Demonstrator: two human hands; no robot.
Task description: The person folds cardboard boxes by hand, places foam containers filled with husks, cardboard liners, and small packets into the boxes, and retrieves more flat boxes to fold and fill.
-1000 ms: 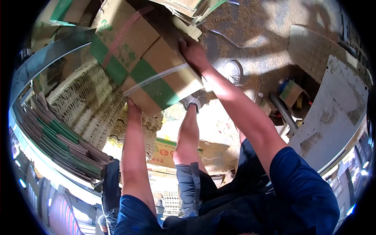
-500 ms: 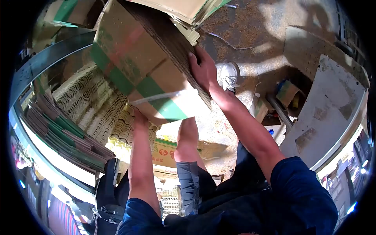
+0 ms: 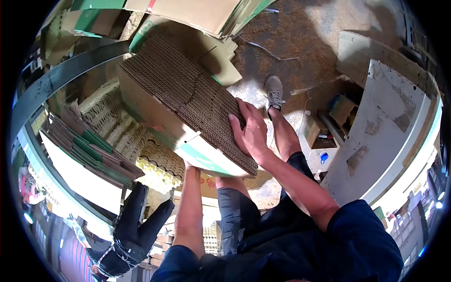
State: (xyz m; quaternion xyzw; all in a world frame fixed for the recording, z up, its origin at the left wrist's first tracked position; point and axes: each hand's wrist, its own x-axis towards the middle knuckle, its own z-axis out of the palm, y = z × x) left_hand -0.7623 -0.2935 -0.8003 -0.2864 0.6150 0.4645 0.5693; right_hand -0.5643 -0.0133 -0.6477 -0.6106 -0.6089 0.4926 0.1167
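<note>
A thick stack of flattened cardboard boxes (image 3: 188, 101) hangs tilted in front of me, its corrugated edges facing up. My right hand (image 3: 250, 133) lies on those edges near the close end, thumb and fingers apart, pressing on the stack. My left hand (image 3: 189, 165) supports the near lower side, its fingers mostly hidden beneath the cardboard. Just left of the stack are pale pulp egg trays (image 3: 115, 124), piled in rows.
More flattened cardboard (image 3: 91, 150) stands at left inside a metal frame (image 3: 61, 77). Another cardboard pile (image 3: 188, 14) lies ahead. A grey-white panel (image 3: 376, 127) and a small open box (image 3: 342, 110) are at right. Another person (image 3: 129, 239) is at lower left.
The stack has turned from showing its broad printed face to showing its corrugated edges, and come slightly nearer. My right hand has shifted down with it; my left hand moved right.
</note>
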